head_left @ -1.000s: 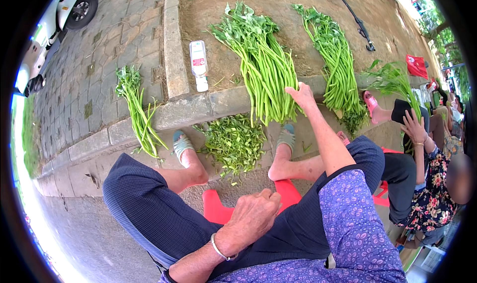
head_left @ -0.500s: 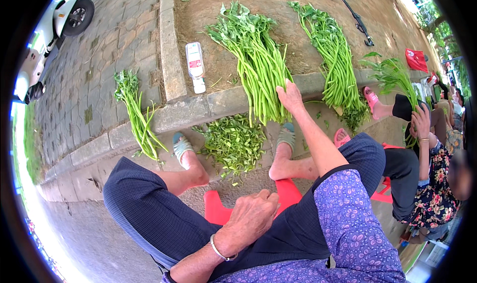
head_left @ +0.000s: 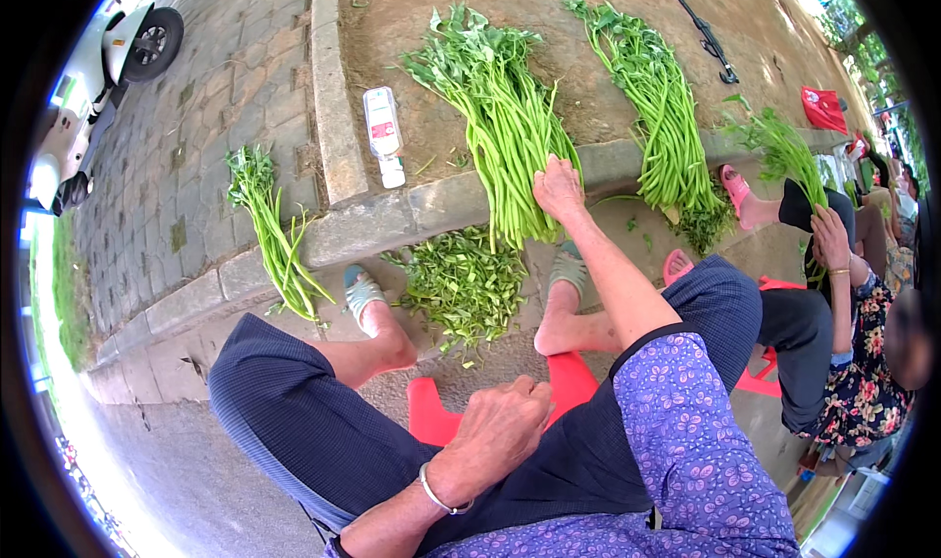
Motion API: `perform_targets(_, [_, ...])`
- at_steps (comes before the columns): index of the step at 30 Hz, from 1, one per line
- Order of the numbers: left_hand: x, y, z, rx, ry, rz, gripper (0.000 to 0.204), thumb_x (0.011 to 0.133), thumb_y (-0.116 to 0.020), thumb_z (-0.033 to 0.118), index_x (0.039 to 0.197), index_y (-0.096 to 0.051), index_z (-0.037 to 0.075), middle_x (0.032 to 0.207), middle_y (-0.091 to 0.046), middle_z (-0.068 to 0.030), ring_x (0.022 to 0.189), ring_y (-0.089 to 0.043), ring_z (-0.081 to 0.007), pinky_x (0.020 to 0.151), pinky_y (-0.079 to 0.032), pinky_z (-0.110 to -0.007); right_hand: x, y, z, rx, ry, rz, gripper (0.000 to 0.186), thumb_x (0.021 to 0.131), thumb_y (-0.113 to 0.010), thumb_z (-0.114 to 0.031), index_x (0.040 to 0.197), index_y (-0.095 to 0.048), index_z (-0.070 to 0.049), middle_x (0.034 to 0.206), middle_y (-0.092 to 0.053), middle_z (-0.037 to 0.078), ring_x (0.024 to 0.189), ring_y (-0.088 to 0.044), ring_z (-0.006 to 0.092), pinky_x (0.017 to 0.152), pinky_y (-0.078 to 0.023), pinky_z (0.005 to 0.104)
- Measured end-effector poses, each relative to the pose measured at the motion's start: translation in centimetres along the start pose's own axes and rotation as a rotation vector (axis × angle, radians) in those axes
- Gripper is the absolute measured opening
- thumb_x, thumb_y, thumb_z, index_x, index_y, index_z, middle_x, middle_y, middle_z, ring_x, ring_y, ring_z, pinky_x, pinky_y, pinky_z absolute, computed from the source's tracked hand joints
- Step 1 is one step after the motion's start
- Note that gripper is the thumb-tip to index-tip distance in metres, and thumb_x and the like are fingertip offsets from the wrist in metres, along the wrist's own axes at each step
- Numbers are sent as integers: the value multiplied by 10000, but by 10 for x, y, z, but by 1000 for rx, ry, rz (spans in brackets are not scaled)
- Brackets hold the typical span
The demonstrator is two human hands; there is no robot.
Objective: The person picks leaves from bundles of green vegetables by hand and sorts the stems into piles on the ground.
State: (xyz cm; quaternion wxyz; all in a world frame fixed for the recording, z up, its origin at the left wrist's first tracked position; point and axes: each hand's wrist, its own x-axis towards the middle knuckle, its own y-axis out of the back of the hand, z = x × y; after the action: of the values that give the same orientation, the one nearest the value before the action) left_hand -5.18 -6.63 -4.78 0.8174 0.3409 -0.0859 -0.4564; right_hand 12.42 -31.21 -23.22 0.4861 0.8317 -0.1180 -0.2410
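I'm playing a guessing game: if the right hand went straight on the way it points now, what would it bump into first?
The right hand would most likely meet the big bunch of green stems. It looks right up against them, though depth is hard to judge here.

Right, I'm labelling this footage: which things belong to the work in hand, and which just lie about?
Seemingly in the work:
- big bunch, touched by the right hand
- bunch to its right
- small bunch
- leafy pile

Seemingly just lying about:
- bottle
- black pole
- red item
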Motion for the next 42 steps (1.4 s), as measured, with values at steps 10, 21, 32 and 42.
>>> perform_targets(10, [-8, 9, 3, 55, 17, 112, 154, 871, -587, 175, 832, -530, 38, 731, -537, -123, 628, -599, -324, 527, -473, -415, -2, -2, 0, 62, -140, 244, 751, 852, -579, -417, 1419, -289, -19, 1386, -393, 204, 1277, -400, 357, 1012, -325, 579])
perform_targets(21, [-57, 143, -21, -90, 141, 1025, 136, 881, -584, 28, 984, -667, -6, 836, -670, -70, 771, -622, -136, 672, -483, -255, -55, 70, -89, -5, 644, -153, 384, 840, -569, -221, 1145, -584, 12, 1117, -605, 217, 1037, -582, 343, 908, -452, 417])
perform_targets(32, [-160, 71, -355, -211, 869, 1072, 126, 812, -636, 99, 901, -690, 28, 717, -648, -39, 514, -591, -100, 439, -472, -215, -173, 135, -123, 123, 707, -424, 310, 813, -588, -136, 1070, -601, 37, 891, -662, 174, 783, -654, 302, 715, -502, 367])
perform_targets(42, [-55, 73, -383, 380, 990, 902, 193, 739, -633, 128, 919, -663, 64, 921, -626, -196, 831, -622, -391, 768, -494, -459, -161, 131, -130, 77, 661, -341, 305, 795, -606, -77, 1074, -591, 44, 913, -651, 181, 798, -654, 307, 727, -506, 366])
